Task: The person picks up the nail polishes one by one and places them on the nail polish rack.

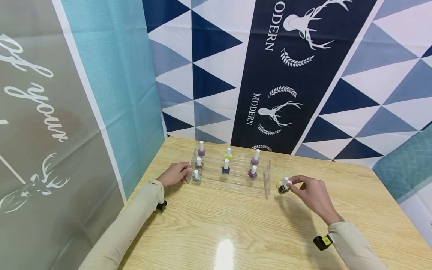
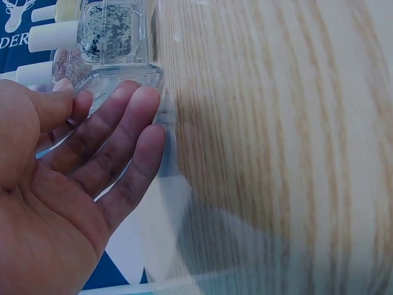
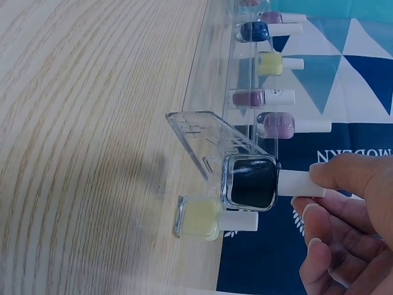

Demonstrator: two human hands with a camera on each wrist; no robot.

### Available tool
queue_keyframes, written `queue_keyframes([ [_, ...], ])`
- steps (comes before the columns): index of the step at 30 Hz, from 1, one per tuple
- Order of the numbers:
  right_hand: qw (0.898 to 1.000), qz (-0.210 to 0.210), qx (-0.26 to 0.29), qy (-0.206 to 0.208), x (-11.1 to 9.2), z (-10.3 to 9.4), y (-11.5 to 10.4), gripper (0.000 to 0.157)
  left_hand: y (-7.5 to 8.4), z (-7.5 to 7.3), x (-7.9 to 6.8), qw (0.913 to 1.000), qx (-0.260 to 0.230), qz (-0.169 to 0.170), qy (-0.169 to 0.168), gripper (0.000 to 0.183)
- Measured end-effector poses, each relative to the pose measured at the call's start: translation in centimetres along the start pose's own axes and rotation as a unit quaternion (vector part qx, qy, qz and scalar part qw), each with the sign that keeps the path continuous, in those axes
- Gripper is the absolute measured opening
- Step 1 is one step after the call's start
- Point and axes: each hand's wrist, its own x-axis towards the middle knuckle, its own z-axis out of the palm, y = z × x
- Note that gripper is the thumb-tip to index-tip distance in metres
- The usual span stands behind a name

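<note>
A clear stepped rack [image 1: 267, 182] on the table holds several white-capped nail polish bottles. My right hand [image 1: 315, 195] pinches the white cap of a dark nail polish bottle [image 3: 252, 182], just right of the rack. Close beside that bottle, a pale yellow nail polish bottle [image 3: 199, 218] stands on the table, partly hidden in the head view. At the other end, my left hand [image 1: 173, 173] rests its loosely bent fingers against the rack's left end panel [image 2: 120, 72]. Near those fingertips sits a speckled glitter nail polish bottle [image 2: 107, 34].
The rack carries a dark blue bottle [image 1: 225, 170] and a yellow bottle [image 1: 228, 155] in its middle, with purple bottles [image 1: 252, 174] toward the right. Patterned cloth [image 1: 216, 75] hangs behind the wooden table [image 1: 189, 232] and along its left side.
</note>
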Motion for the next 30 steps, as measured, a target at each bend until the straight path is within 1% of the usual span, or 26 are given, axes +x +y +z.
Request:
queue_keyframes([
  [4,1.0,-0.004,-0.001,0.006,0.0,-0.1,-0.3,0.018,-0.1,0.0,0.0,1.0,0.002,0.001,0.001,0.026],
  [11,1.0,-0.002,0.002,0.004,0.0,-0.3,-0.9,0.018,-0.2,0.1,0.1,1.0,0.004,0.0,0.005,0.026],
  [21,1.0,-0.012,0.001,0.009,0.3,-0.5,-1.7,0.014,-0.3,0.2,0.1,1.0,0.007,0.001,0.005,0.026],
  [30,1.0,-0.005,0.01,0.001,0.6,-0.7,-2.5,0.018,-0.3,0.2,0.2,0.9999,0.009,0.003,0.01,0.027],
])
